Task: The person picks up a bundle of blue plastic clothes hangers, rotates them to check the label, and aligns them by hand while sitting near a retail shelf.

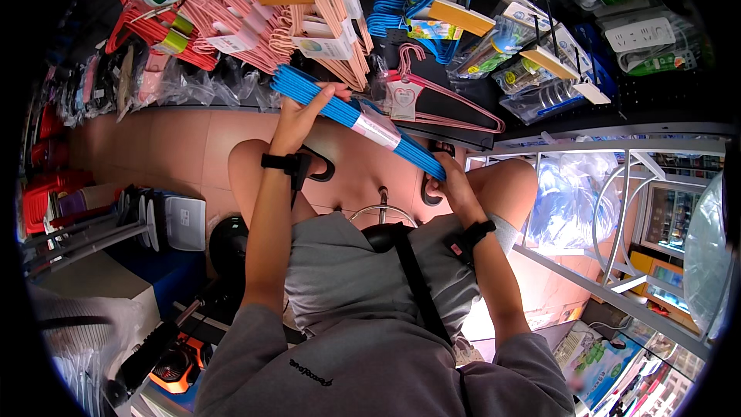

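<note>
A bundle of blue clothes hangers [327, 105] slants across in front of me, held in both hands. Around its middle runs a white and pink paper band [376, 127] with printing. My left hand [304, 113] grips the upper left end, thumb on top. The lower right end is in my right hand [451, 182], whose fingers are partly hidden under the bundle. Just beyond the bundle, pink hangers [451, 107] with a white heart-printed tag lie on the dark shelf [440, 133].
Peach hangers [324, 11], pink hangers [231, 17], red hangers [156, 32] and blue hangers [434, 0] hang on the rack ahead. Packaged power strips [642, 35] are at upper right. A grey metal frame [538, 197] stands right, plastic trays [185, 223] left. My knees flank the tiled floor [370, 179].
</note>
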A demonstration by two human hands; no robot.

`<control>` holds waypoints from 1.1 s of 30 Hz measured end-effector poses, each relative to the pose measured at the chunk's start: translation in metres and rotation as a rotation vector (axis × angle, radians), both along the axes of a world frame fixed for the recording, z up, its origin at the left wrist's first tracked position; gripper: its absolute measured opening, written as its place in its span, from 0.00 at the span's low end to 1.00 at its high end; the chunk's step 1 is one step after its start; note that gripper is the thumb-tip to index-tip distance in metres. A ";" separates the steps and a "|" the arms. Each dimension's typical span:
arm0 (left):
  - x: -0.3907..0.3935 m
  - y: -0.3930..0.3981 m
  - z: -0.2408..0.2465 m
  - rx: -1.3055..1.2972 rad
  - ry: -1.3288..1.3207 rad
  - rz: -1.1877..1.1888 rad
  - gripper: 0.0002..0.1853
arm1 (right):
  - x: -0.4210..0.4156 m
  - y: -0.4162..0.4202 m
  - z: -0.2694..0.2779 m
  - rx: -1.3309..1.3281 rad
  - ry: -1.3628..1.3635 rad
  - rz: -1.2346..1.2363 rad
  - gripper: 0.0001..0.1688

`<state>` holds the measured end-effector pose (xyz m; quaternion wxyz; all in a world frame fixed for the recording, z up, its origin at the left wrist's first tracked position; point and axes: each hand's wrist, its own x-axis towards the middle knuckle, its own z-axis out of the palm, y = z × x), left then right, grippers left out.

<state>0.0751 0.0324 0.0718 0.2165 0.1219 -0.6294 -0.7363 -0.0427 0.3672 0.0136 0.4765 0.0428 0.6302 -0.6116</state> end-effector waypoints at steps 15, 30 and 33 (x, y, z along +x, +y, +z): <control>0.000 0.005 0.004 0.033 0.023 -0.028 0.16 | 0.001 0.000 -0.003 -0.007 0.009 -0.027 0.15; -0.002 0.001 -0.007 0.039 -0.081 0.126 0.11 | 0.001 -0.002 0.001 -0.051 -0.021 -0.020 0.13; -0.002 -0.002 -0.008 0.023 -0.186 0.187 0.12 | 0.001 -0.001 -0.002 -0.106 -0.063 -0.058 0.11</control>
